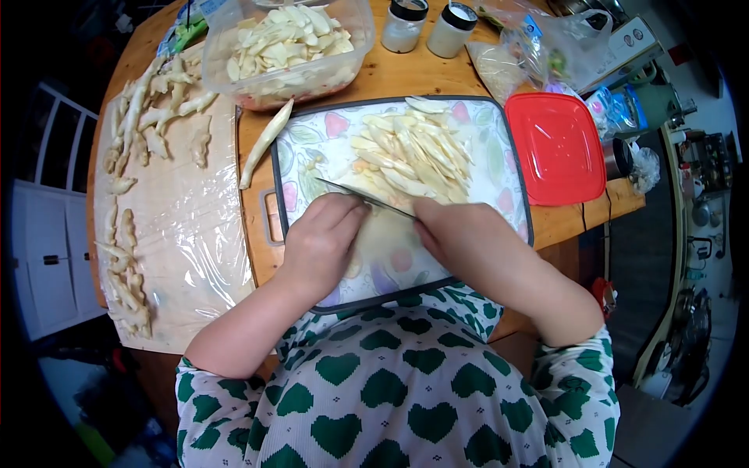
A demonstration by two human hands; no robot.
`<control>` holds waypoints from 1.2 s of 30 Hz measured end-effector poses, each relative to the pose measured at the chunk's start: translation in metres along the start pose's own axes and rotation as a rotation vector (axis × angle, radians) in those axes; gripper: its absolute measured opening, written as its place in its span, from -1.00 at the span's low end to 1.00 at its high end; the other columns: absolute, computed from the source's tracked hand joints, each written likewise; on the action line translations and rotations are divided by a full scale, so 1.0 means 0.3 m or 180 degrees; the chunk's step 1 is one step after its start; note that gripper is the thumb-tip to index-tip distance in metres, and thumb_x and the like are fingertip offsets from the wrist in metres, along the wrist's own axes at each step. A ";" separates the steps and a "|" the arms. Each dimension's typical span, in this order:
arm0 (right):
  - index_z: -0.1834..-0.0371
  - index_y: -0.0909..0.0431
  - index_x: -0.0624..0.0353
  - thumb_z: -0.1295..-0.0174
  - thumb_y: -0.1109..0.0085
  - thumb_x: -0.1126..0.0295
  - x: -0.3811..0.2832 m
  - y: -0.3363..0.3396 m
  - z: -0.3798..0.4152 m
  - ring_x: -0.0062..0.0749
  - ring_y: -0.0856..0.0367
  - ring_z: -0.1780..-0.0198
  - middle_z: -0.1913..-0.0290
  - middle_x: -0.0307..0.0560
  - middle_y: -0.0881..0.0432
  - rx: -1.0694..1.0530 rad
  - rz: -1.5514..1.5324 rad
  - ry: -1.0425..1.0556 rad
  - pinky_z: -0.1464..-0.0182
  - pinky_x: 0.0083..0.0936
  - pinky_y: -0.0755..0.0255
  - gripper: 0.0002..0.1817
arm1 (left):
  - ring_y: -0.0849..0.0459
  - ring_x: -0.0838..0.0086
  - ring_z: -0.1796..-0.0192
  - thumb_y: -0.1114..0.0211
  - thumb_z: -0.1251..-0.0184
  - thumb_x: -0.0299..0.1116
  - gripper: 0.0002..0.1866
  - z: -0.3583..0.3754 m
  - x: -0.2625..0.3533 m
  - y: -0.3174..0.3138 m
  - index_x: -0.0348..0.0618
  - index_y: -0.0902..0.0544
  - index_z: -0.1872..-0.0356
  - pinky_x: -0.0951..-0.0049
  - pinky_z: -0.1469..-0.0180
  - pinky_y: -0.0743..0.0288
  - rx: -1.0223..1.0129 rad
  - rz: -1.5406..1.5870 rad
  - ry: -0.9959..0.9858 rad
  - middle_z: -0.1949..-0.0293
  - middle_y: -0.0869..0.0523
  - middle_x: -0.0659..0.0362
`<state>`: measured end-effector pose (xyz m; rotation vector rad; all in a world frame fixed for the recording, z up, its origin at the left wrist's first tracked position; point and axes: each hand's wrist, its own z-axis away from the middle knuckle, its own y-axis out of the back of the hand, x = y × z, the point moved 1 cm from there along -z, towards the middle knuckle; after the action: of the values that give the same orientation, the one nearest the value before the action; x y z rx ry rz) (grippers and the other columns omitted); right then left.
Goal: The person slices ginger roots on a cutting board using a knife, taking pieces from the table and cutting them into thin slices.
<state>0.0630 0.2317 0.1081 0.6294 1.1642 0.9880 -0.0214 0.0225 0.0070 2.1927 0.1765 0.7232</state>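
Note:
My right hand (452, 230) grips a knife (382, 204) by the handle, its thin dark blade slanting up and left over the cutting board (308, 125). Close against the blade, my left hand (321, 238) has its fingers curled down; whatever they press on is hidden beneath them. Just beyond both hands, a heap of pale sliced ginger (413, 152) covers the upper right of the board. A long peeled piece of ginger (267, 144) lies along the board's left edge, partly on the wooden table.
Unpeeled-looking ginger roots (156, 101) lie on a plastic-covered sheet (191, 242) at left. A clear tub (363, 62) of slices stands behind the board. Two jars (451, 31), a red lid (555, 148) and plastic bags (538, 54) crowd the back and right.

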 end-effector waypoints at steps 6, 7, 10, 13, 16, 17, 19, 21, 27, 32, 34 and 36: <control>-0.02 -0.55 0.24 -0.60 -0.10 0.41 0.001 -0.063 -0.056 0.32 -0.80 0.16 0.31 0.28 -0.77 0.0274 -0.0203 0.0246 0.07 0.05 -0.65 -0.86 | -0.84 0.08 -0.02 -0.53 -0.12 -0.63 -0.72 0.006 -0.004 0.002 -0.25 -0.86 0.09 0.21 -0.09 -0.75 -0.0043 0.0108 0.0022 0.04 -0.86 0.03; -0.02 -0.55 0.24 -0.60 -0.11 0.40 0.013 -0.067 -0.039 0.32 -0.80 0.16 0.31 0.28 -0.76 0.0360 -0.0194 0.0207 0.08 0.06 -0.65 -0.87 | -0.83 0.08 -0.02 -0.53 -0.12 -0.64 -0.71 0.006 -0.006 -0.005 -0.25 -0.86 0.09 0.21 -0.09 -0.75 -0.0010 0.0133 -0.0011 0.04 -0.85 0.03; 0.01 -0.55 0.22 -0.62 -0.15 0.36 0.061 -0.037 0.020 0.33 -0.79 0.19 0.34 0.27 -0.76 0.0373 -0.0069 -0.0038 0.09 0.07 -0.64 -0.86 | -0.83 0.07 -0.02 -0.52 -0.11 -0.64 -0.70 0.004 -0.020 -0.018 -0.25 -0.84 0.08 0.20 -0.08 -0.75 0.0069 0.0179 -0.0101 0.04 -0.85 0.03; 0.04 -0.55 0.22 -0.65 -0.18 0.31 0.109 0.022 0.065 0.34 -0.78 0.20 0.35 0.29 -0.75 0.0211 -0.0144 -0.0405 0.10 0.09 -0.63 -0.82 | -0.82 0.08 -0.02 -0.51 -0.07 -0.62 -0.67 -0.008 -0.018 -0.028 -0.26 -0.82 0.07 0.20 -0.08 -0.75 0.0037 0.0245 -0.0207 0.03 -0.84 0.04; 0.06 -0.54 0.21 -0.65 -0.20 0.28 0.107 0.051 0.073 0.35 -0.77 0.19 0.34 0.30 -0.75 0.0216 -0.0148 -0.0569 0.11 0.09 -0.62 -0.79 | -0.81 0.08 -0.03 -0.51 -0.08 -0.62 -0.67 -0.023 -0.012 -0.036 -0.26 -0.82 0.06 0.20 -0.08 -0.75 -0.0044 0.0278 -0.0260 0.03 -0.83 0.05; 0.06 -0.54 0.21 -0.65 -0.20 0.27 0.091 0.052 0.076 0.34 -0.78 0.19 0.35 0.29 -0.75 0.0247 -0.0118 -0.0531 0.11 0.09 -0.62 -0.79 | -0.81 0.09 -0.03 -0.51 -0.08 -0.62 -0.67 -0.026 -0.008 -0.034 -0.27 -0.82 0.06 0.20 -0.08 -0.75 -0.0014 0.0256 -0.0288 0.04 -0.83 0.05; 0.07 -0.54 0.21 -0.65 -0.20 0.28 0.066 0.052 0.081 0.33 -0.78 0.20 0.35 0.28 -0.75 0.0310 -0.0068 -0.0420 0.12 0.08 -0.63 -0.79 | -0.81 0.09 -0.01 -0.52 -0.08 -0.62 -0.67 -0.016 -0.007 -0.037 -0.26 -0.83 0.07 0.20 -0.07 -0.74 0.0014 0.0269 -0.0297 0.06 -0.83 0.06; 0.07 -0.54 0.21 -0.65 -0.20 0.28 0.049 0.053 0.092 0.31 -0.78 0.21 0.36 0.26 -0.75 0.0376 -0.0023 -0.0290 0.12 0.07 -0.64 -0.79 | -0.81 0.10 0.00 -0.53 -0.08 -0.62 -0.68 -0.013 -0.003 -0.029 -0.25 -0.83 0.07 0.20 -0.06 -0.74 0.0078 0.0214 -0.0319 0.07 -0.83 0.06; 0.06 -0.54 0.21 -0.66 -0.17 0.28 0.043 0.057 0.112 0.30 -0.79 0.23 0.36 0.25 -0.75 0.0297 0.0045 -0.0135 0.15 0.09 -0.64 -0.80 | -0.81 0.09 0.02 -0.54 -0.10 -0.65 -0.68 -0.011 -0.025 -0.004 -0.28 -0.85 0.06 0.20 -0.03 -0.73 0.0080 0.0115 -0.0186 0.08 -0.83 0.05; 0.04 -0.55 0.21 -0.65 -0.17 0.30 0.036 0.048 0.110 0.29 -0.79 0.24 0.38 0.24 -0.74 0.0251 0.0242 -0.0110 0.16 0.09 -0.64 -0.81 | -0.82 0.10 -0.02 -0.52 -0.08 -0.65 -0.66 -0.022 -0.006 -0.012 -0.28 -0.85 0.05 0.20 -0.08 -0.73 -0.0021 0.0050 -0.0205 0.04 -0.84 0.05; 0.04 -0.55 0.21 -0.64 -0.17 0.30 0.038 0.048 0.114 0.29 -0.79 0.24 0.38 0.24 -0.74 0.0217 0.0237 -0.0142 0.16 0.09 -0.64 -0.82 | -0.82 0.10 -0.03 -0.51 -0.08 -0.64 -0.65 -0.023 -0.003 -0.013 -0.28 -0.85 0.04 0.20 -0.09 -0.74 -0.0035 0.0003 -0.0200 0.03 -0.84 0.04; 0.05 -0.55 0.21 -0.64 -0.18 0.31 0.027 0.063 0.118 0.30 -0.78 0.25 0.39 0.24 -0.73 0.0137 0.0229 -0.0247 0.17 0.10 -0.63 -0.82 | -0.82 0.10 -0.04 -0.51 -0.08 -0.64 -0.65 -0.021 -0.004 -0.015 -0.29 -0.85 0.03 0.21 -0.11 -0.74 -0.0027 -0.0007 -0.0198 0.02 -0.85 0.04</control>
<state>0.0913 0.2501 0.1311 0.7421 1.1031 0.9929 -0.0253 0.0291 0.0064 2.2034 0.1438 0.6525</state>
